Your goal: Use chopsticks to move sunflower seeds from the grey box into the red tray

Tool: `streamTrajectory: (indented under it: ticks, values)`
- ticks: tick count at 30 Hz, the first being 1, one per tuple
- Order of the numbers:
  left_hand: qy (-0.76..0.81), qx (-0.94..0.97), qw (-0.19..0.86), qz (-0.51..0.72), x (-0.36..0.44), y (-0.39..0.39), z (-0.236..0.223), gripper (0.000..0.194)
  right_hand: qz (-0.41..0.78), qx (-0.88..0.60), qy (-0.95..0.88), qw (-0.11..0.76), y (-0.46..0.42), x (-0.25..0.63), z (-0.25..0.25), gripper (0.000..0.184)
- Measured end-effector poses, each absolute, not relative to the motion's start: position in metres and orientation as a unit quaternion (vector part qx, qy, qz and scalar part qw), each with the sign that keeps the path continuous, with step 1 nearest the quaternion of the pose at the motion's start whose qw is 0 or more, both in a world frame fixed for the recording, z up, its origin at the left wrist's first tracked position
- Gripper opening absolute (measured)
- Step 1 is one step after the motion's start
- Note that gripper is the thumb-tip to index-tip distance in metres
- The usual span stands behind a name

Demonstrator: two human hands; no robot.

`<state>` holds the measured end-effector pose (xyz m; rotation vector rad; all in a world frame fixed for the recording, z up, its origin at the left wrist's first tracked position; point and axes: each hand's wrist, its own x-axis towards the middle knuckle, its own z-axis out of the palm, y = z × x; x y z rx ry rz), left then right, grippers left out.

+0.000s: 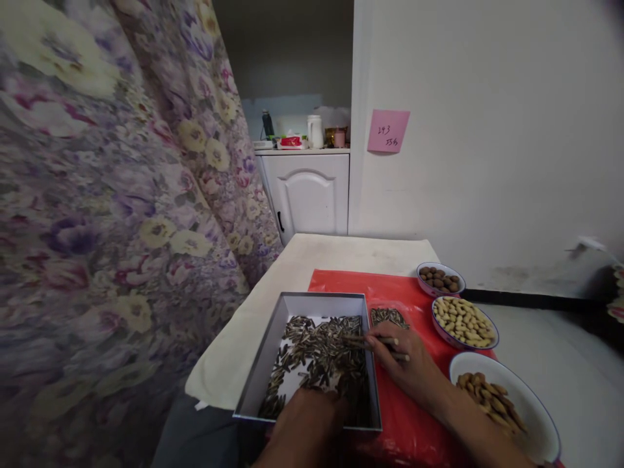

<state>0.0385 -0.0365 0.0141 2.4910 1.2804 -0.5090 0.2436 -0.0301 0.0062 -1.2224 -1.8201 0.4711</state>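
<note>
The box has smooth, matt walls like card; the seeds inside it have a faint sheen. The chopsticks over it look like plain wood. Beneath the box lies a glossy, creased plastic sheet; left of it, matt tablecloth. Right of the box, bowls shine like enamel, holding rough-shelled peanuts.

We saw a cream tabletop bearing a red sheet toward its right edge. We noted a white box, grey-brown, pale-streaked seeds and light-brown chopsticks. At the tabletop's right edge we saw blue-rimmed white bowls with brown walnuts, pale-tan peanuts and golden-brown nuts. Flowers in purple, pink and cream patterned the curtain.
</note>
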Motion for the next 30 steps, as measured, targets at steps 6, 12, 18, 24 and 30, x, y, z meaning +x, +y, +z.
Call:
streamTrajectory:
  ticks: [6, 12, 18, 24, 30]
  values:
    - [0.440, 0.872, 0.147, -0.155, 0.037, -0.040, 0.018, 0.022, 0.183, -0.494, -0.723, 0.447, -0.027, 0.246, 0.003, 0.021]
    - [0.426, 0.882, 0.139, -0.149, 0.033, -0.039, 0.013, 0.021, 0.213, -0.510, -0.689, 0.470, -0.033, 0.257, 0.020, 0.028]
    - [0.437, 0.884, 0.113, -0.120, 0.029, -0.040, 0.004, 0.017, 0.236, -0.518, -0.654, 0.498, -0.039, 0.268, 0.036, 0.026]
    - [0.427, 0.887, 0.127, -0.118, 0.030, -0.040, 0.007, 0.015, 0.199, -0.503, -0.700, 0.467, -0.030, 0.253, 0.013, 0.023]
    - [0.420, 0.890, 0.133, -0.119, 0.031, -0.041, 0.011, 0.013, 0.181, -0.493, -0.719, 0.456, -0.023, 0.246, 0.001, 0.021]
